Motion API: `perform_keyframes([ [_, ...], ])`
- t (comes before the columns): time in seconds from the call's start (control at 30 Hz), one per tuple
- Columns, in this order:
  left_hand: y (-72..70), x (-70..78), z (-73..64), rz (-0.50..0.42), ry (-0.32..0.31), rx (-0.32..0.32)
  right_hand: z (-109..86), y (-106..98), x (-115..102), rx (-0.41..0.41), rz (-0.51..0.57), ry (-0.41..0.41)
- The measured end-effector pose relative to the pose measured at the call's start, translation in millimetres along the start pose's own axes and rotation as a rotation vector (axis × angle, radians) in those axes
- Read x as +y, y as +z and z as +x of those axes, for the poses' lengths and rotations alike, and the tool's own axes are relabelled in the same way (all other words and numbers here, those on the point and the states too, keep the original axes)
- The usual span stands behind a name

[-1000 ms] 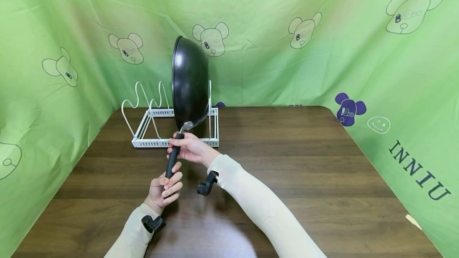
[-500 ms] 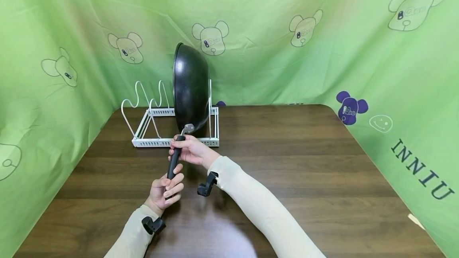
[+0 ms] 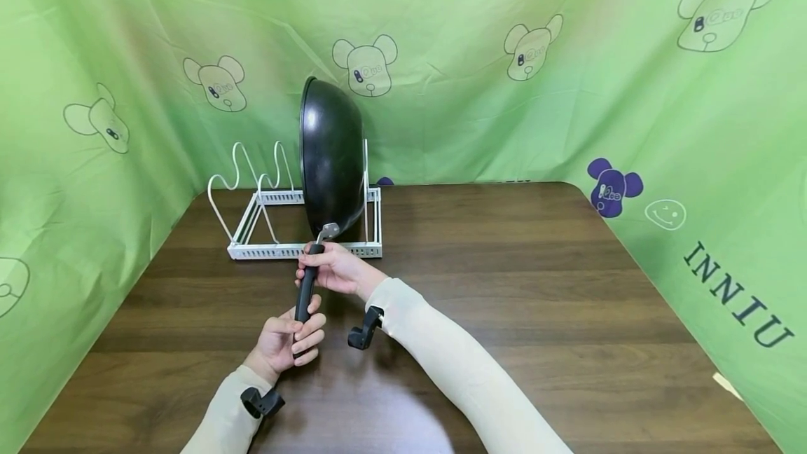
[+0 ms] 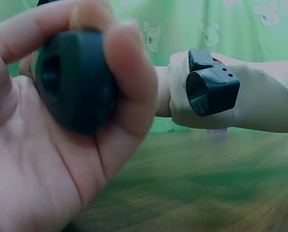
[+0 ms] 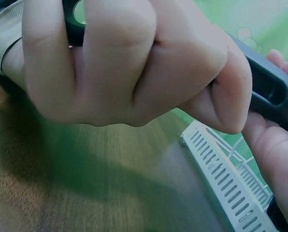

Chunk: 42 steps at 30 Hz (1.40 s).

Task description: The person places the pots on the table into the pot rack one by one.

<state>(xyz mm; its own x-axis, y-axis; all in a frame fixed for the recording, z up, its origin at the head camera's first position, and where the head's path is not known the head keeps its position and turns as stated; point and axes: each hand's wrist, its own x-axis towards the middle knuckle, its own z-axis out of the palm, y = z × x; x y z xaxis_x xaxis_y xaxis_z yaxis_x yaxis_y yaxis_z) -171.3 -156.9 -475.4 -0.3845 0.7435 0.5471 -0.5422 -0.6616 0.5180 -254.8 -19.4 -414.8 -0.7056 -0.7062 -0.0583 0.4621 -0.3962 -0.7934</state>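
Note:
A black wok point(image 3: 333, 153) stands on its side, its round bottom turned right, between the wires of a white pan rack point(image 3: 246, 252). Its long black handle point(image 3: 305, 294) slopes down towards me. My left hand point(image 3: 277, 343) grips the handle's end, and the left wrist view shows the fingers curled round the butt of the handle point(image 4: 83, 82) with its hanging hole. Higher up, just below the metal bracket point(image 3: 328, 231), my right hand point(image 3: 340, 270) holds the handle between thumb and fingers. In the right wrist view, my left hand's fingers point(image 5: 119, 63) cover much of the handle.
Wavy white wire dividers point(image 3: 235, 167) rise from the rack's left part, beside the wok. The rack stands at the back left of a brown wooden table point(image 3: 504, 286). Green printed cloth point(image 3: 441, 111) hangs behind and along both sides.
The wok has sunk a little lower into the rack, and its handle has come slightly towards me. Both hands keep their hold and have shifted down with it.

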Motion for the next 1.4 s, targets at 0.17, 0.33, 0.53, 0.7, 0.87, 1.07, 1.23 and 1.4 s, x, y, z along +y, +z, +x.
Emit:
perform_keyframes([
  [0.17,-1.1,2.6,-6.3,0.073,-0.054,0.084,-1.4,-3.1,2.9,-0.010,-0.017,0.015],
  [0.33,-1.5,4.1,-9.5,0.096,-0.093,0.140,-3.5,-5.9,6.6,-0.019,-0.017,0.024],
  [0.53,-1.1,5.3,-11.7,0.111,-0.109,0.174,-3.1,-7.2,10.0,0.000,-0.017,0.010],
  [0.7,-2.1,8.5,-13.3,0.145,-0.133,0.237,-2.2,-8.2,12.3,0.019,-0.014,0.002],
  [0.87,-3.3,11.6,-15.4,0.221,-0.153,0.329,-1.1,-10.9,14.6,0.035,-0.008,0.004],
  [1.07,-5.7,14.2,-20.5,0.391,-0.188,0.487,1.5,-15.5,17.6,0.044,-0.014,0.006],
  [1.23,-9.0,16.3,-25.4,0.490,-0.204,0.585,2.3,-17.7,19.3,0.052,-0.022,0.000],
  [1.4,-12.1,16.9,-27.8,0.497,-0.174,0.589,3.2,-17.4,20.3,0.075,-0.039,-0.017],
])
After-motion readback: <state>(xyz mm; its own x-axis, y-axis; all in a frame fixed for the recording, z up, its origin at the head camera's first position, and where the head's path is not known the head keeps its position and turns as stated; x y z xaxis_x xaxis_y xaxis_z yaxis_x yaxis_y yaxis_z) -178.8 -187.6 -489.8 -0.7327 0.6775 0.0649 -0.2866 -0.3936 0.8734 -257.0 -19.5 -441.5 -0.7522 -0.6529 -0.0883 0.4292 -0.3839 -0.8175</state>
